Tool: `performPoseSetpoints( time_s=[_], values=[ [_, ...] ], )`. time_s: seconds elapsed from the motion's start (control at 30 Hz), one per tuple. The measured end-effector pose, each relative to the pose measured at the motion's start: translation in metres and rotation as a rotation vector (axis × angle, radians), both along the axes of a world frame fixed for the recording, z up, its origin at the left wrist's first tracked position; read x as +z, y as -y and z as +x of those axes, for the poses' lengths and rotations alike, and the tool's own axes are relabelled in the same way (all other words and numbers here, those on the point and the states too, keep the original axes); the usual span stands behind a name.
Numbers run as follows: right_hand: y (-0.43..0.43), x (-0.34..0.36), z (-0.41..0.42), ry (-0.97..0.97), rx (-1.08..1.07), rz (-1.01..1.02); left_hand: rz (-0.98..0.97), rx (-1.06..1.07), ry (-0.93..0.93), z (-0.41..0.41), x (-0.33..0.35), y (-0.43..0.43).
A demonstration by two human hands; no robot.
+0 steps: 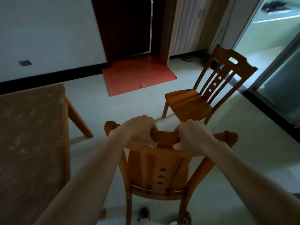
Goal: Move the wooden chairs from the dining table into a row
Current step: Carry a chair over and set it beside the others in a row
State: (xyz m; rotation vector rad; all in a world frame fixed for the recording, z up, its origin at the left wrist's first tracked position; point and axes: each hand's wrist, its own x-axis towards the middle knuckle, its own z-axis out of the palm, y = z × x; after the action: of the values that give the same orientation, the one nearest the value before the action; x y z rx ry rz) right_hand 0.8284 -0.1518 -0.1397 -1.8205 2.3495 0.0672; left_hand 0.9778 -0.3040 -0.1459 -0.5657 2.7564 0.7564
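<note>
A wooden chair (159, 174) stands right in front of me, its back toward me. My left hand (141, 129) and my right hand (190, 134) both grip the top rail of its backrest, fingers curled through the handle slot. A second wooden chair (188, 101) stands farther off to the right on the tiled floor, its seat facing left. The dining table (32, 135), covered with a brown patterned cloth, fills the left side, one wooden leg showing beside the chair I hold.
An orange-red mat (138, 75) lies before a dark door (126, 26) at the back. A glass sliding door (279, 88) with a black threshold runs along the right. My feet show under the held chair. Pale floor tiles lie between the two chairs.
</note>
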Motion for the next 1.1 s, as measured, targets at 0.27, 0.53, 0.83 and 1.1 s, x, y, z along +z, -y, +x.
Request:
performPoseSetpoints(
  time_s=[0.27, 0.53, 0.83, 1.1],
  values=[
    [0.060, -0.003, -0.085, 0.015, 0.269, -0.074, 0.007, 0.283, 0.046, -0.047, 0.017, 0.010],
    [0.131, 0.011, -0.108, 0.021, 0.580, -0.038, -0.046, 0.626, 0.017, -0.047, 0.024, 0.016],
    [0.180, -0.007, -0.109, 0.115, 0.867, 0.033, -0.061, 0.920, 0.096, -0.049, 0.019, -0.007],
    [0.172, -0.009, -0.144, 0.163, 1.228, -0.006, -0.116, 1.334, 0.174, -0.098, 0.003, -0.082]
  ],
)
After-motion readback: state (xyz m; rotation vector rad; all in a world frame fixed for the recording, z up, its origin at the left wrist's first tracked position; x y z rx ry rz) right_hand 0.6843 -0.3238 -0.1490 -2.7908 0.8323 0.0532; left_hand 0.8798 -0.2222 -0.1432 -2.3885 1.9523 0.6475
